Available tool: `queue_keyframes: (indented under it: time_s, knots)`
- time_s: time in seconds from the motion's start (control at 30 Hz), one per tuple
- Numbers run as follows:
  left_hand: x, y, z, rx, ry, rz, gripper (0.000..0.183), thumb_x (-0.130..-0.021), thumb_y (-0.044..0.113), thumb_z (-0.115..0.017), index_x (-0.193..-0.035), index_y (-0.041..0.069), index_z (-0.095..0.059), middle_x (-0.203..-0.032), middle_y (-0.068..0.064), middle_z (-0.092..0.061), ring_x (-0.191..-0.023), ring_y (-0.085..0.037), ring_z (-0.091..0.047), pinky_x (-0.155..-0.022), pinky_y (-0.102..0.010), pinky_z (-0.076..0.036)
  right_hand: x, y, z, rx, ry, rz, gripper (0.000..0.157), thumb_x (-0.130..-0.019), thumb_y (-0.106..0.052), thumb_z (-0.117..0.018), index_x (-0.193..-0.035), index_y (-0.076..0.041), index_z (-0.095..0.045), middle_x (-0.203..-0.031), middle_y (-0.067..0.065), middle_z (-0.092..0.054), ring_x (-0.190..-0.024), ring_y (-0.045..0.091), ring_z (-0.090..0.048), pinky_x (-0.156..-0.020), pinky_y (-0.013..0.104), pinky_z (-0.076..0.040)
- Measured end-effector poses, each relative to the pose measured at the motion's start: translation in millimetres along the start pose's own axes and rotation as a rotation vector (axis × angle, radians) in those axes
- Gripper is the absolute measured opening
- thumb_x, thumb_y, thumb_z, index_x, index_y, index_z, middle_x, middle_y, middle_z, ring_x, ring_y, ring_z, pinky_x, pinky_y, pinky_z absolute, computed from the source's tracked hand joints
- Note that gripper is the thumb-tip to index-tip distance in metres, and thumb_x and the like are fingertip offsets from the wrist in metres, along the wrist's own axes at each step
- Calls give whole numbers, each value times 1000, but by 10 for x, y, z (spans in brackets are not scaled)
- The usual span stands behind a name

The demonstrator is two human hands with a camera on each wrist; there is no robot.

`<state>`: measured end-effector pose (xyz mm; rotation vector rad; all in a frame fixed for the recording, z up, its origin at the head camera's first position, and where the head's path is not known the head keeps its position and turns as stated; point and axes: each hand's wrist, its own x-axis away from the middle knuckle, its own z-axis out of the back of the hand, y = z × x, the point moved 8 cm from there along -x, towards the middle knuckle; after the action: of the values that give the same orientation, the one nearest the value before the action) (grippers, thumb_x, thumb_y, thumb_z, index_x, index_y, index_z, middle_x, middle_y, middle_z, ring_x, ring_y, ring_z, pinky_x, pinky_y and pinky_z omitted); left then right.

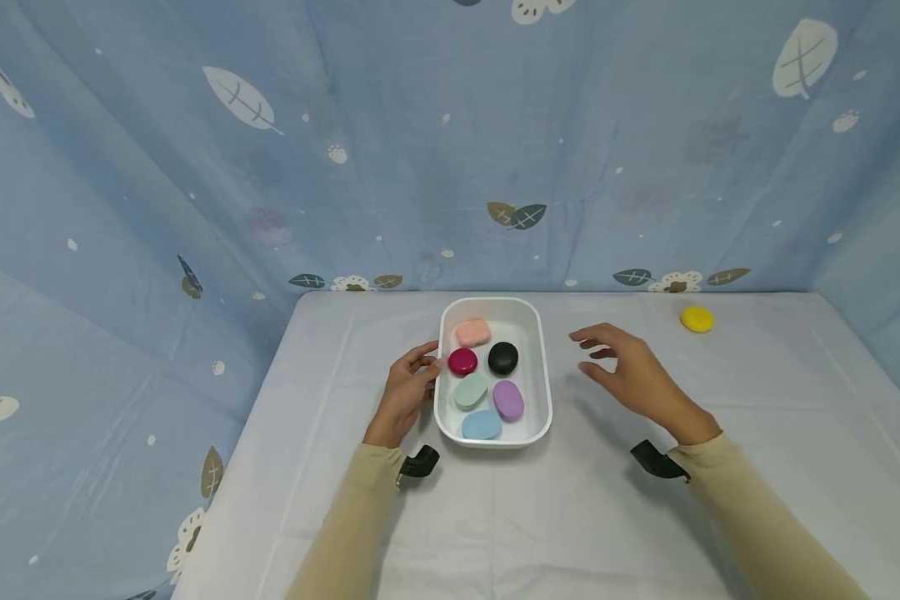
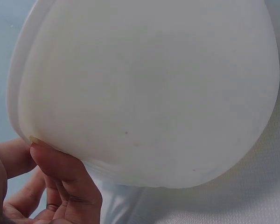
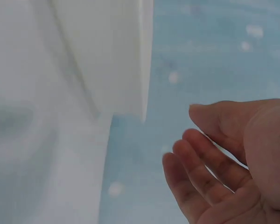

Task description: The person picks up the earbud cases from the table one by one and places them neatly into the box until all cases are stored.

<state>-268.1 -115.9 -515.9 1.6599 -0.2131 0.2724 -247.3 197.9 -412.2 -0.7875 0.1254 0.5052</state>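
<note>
A white rounded tray [image 1: 532,350] holds several smooth pieces that look like soap bars: pink [image 1: 472,332], red [image 1: 462,361], black [image 1: 503,358], mint green [image 1: 470,391], purple [image 1: 508,401] and light blue [image 1: 482,425]. My left hand [image 1: 405,392] pinches the tray's left rim between thumb and fingers. Up close in the left wrist view, the tray's pale outer side [image 2: 149,93] fills most of the picture. To the right of the tray, apart from it, my right hand [image 1: 637,375] hovers with fingers loosely bent and nothing held; the right wrist view shows its fingers [image 3: 200,172] apart from the thumb.
Toward the back right of the white-covered table [image 1: 780,467] lies a yellow round piece [image 1: 697,319]. A blue patterned curtain [image 1: 420,150] hangs behind the table and along its sides. A dark wrist-worn device [image 1: 658,461] juts out beside the right sleeve.
</note>
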Motion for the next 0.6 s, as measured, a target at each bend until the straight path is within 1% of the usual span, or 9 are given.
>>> queue_keyframes:
  time_s: [0.07, 0.17, 0.3, 0.33, 0.37, 0.4, 0.5, 0.57, 0.6]
  knots:
    - [-1, 1, 0, 1, -3, -1, 41, -106, 9, -66, -146, 8, -62, -116, -9, -56, -87, -17, -59, -66, -26, -53, 53, 117, 125, 17, 56, -22, 47, -87, 16, -77, -130, 4, -65, -129, 22, -67, -113, 40, -67, -91, 55, -59]
    - [1, -2, 1, 0, -7, -1, 41, -106, 9, -65, -147, 8, -61, -116, -10, -56, -88, -18, -59, -67, -26, -52, 136, 294, 284, 32, 117, -64, 47, -87, 15, -77, -132, 5, -64, -129, 24, -66, -113, 42, -66, -91, 54, -57]
    - [1, -7, 1, 6, -6, 1, 41, -106, 9, -65, -146, 7, -61, -117, -10, -56, -90, -18, -59, -67, -26, -52, 242, 530, 461, 56, 173, -134, 48, -89, 13, -77, -134, 6, -63, -130, 26, -64, -114, 45, -64, -92, 52, -53]
    - [2, -5, -1, 7, -7, -2, 41, -106, 9, -65, -146, 7, -61, -116, -10, -56, -89, -18, -59, -67, -26, -52, 267, 592, 499, 68, 184, -154, 48, -90, 12, -78, -135, 6, -63, -130, 27, -63, -115, 46, -64, -93, 49, -55]
    - [2, -4, -3, 8, -8, -4, 41, -106, 9, -65, -146, 6, -61, -116, -10, -56, -89, -18, -59, -67, -26, -52, 292, 649, 534, 79, 196, -169, 48, -90, 11, -77, -135, 7, -63, -131, 27, -62, -115, 46, -63, -93, 49, -55]
    - [2, -2, -6, 7, -9, -6, 41, -106, 9, -65, -146, 6, -61, -116, -10, -56, -88, -18, -59, -67, -26, -52, 317, 703, 572, 97, 209, -187, 48, -90, 11, -77, -135, 7, -62, -131, 27, -62, -115, 46, -63, -93, 47, -56]
    - [6, 4, -9, 7, -10, -8, 41, -106, 9, -65, -146, 6, -61, -116, -10, -56, -87, -17, -58, -66, -27, -52, 379, 855, 669, 127, 247, -223, 47, -91, 11, -76, -135, 9, -61, -131, 29, -61, -115, 48, -63, -92, 47, -56]
    - [11, 2, -7, 7, -9, -6, 41, -106, 9, -65, -146, 7, -61, -116, -10, -56, -87, -17, -58, -65, -27, -52, 415, 951, 728, 148, 273, -251, 46, -91, 11, -75, -135, 10, -61, -133, 30, -60, -115, 50, -63, -91, 50, -55]
    - [10, 0, -6, 8, -8, -4, 41, -106, 9, -65, -147, 8, -61, -116, -10, -56, -87, -17, -58, -65, -27, -52, 433, 1001, 758, 155, 287, -267, 45, -92, 11, -75, -135, 10, -61, -134, 31, -60, -116, 50, -63, -91, 49, -56]
